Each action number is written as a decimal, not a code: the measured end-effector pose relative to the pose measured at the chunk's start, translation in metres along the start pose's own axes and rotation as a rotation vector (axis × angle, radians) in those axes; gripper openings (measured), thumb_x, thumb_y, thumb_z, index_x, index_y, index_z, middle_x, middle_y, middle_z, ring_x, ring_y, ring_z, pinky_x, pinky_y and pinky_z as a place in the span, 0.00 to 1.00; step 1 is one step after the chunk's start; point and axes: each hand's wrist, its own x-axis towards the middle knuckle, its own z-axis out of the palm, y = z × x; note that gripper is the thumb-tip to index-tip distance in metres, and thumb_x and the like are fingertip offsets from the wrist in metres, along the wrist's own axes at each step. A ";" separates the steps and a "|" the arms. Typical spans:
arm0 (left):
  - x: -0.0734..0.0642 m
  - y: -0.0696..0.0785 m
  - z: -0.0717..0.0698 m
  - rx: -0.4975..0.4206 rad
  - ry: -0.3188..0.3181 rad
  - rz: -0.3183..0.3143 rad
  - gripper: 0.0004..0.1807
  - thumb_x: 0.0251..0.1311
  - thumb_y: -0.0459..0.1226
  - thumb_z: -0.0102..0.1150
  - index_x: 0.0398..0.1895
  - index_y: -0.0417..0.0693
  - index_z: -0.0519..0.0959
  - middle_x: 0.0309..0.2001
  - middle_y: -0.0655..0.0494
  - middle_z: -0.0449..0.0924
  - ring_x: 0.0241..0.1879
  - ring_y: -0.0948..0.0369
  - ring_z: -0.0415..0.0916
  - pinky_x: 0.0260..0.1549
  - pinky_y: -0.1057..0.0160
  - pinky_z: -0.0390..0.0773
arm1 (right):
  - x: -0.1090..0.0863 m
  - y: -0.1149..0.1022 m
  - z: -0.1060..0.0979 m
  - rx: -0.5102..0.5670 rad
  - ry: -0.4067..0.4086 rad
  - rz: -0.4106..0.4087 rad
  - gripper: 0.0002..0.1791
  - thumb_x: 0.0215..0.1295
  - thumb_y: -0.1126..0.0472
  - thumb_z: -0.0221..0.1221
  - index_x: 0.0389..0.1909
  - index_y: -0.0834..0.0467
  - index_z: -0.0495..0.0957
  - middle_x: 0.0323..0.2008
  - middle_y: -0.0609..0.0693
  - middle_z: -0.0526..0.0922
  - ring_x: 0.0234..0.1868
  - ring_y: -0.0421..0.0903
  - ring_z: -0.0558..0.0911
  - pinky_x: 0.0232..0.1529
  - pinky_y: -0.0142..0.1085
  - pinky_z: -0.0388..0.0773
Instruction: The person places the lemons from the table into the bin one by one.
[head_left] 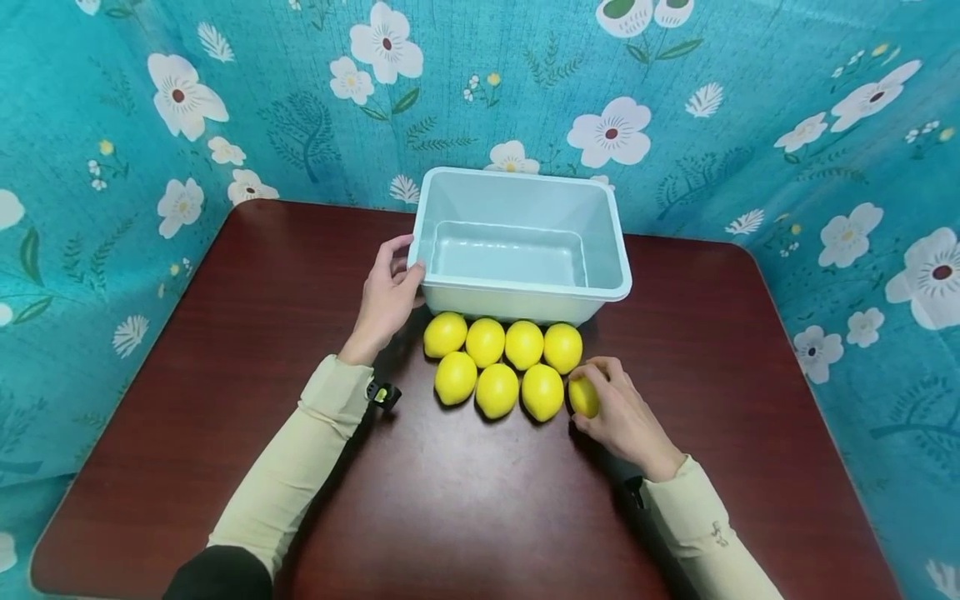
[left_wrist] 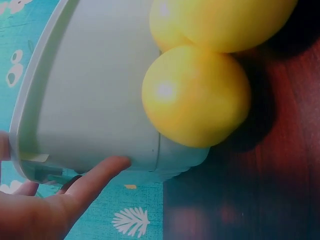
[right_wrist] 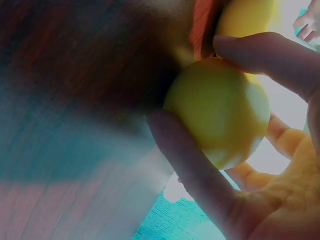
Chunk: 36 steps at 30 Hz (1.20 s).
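Observation:
A pale blue-grey plastic bin [head_left: 517, 292] stands at the back of the table, with nothing in it. My left hand [head_left: 390, 292] holds its near left corner; in the left wrist view one finger lies along the outer wall and a fingertip is at the rim. Yellow lemons [head_left: 497, 391] sit in two rows before the bin. The right hand [head_left: 618, 412] pinches a lemon [right_wrist: 220, 110] at the right end of the front row, thumb and fingers around its sides. Whether that lemon touches the table is hard to tell.
Everything stands on a dark red-brown table [head_left: 480, 517] with rounded corners. A blue flowered cloth [head_left: 300, 108] hangs behind and along both sides. The back-row lemons [head_left: 446, 335] lie close against the bin's front wall.

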 end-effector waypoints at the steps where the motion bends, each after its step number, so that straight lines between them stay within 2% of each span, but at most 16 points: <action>1: 0.001 -0.001 0.000 -0.006 -0.009 -0.002 0.26 0.70 0.44 0.49 0.69 0.60 0.58 0.61 0.44 0.71 0.54 0.52 0.77 0.46 0.45 0.81 | 0.000 0.000 0.001 0.003 0.000 0.005 0.28 0.46 0.65 0.71 0.50 0.56 0.73 0.58 0.61 0.65 0.51 0.59 0.71 0.43 0.50 0.76; 10: 0.004 -0.002 0.004 -0.026 -0.062 -0.012 0.27 0.70 0.44 0.49 0.70 0.62 0.56 0.62 0.43 0.69 0.56 0.52 0.75 0.47 0.44 0.80 | -0.004 0.000 0.001 0.013 -0.017 0.027 0.28 0.47 0.68 0.71 0.50 0.58 0.73 0.58 0.61 0.64 0.52 0.60 0.70 0.46 0.52 0.77; 20: 0.005 0.001 -0.003 -0.018 -0.059 0.000 0.28 0.70 0.44 0.49 0.70 0.62 0.56 0.61 0.45 0.69 0.56 0.52 0.75 0.47 0.43 0.80 | -0.003 -0.003 0.007 0.018 0.010 -0.003 0.28 0.47 0.68 0.71 0.51 0.57 0.73 0.60 0.60 0.64 0.54 0.61 0.70 0.45 0.53 0.77; 28: 0.005 0.001 -0.006 -0.006 -0.057 -0.014 0.28 0.70 0.44 0.49 0.70 0.61 0.56 0.60 0.45 0.70 0.56 0.52 0.75 0.47 0.44 0.80 | -0.002 -0.004 0.013 -0.029 0.037 -0.030 0.28 0.48 0.66 0.71 0.52 0.54 0.74 0.61 0.58 0.64 0.54 0.60 0.70 0.39 0.52 0.78; 36: 0.004 0.000 -0.004 -0.021 -0.060 -0.027 0.28 0.70 0.43 0.49 0.70 0.61 0.56 0.60 0.45 0.70 0.56 0.52 0.76 0.46 0.44 0.80 | -0.005 -0.002 0.013 -0.040 0.061 -0.015 0.27 0.49 0.64 0.69 0.53 0.52 0.76 0.63 0.56 0.64 0.54 0.60 0.69 0.31 0.50 0.78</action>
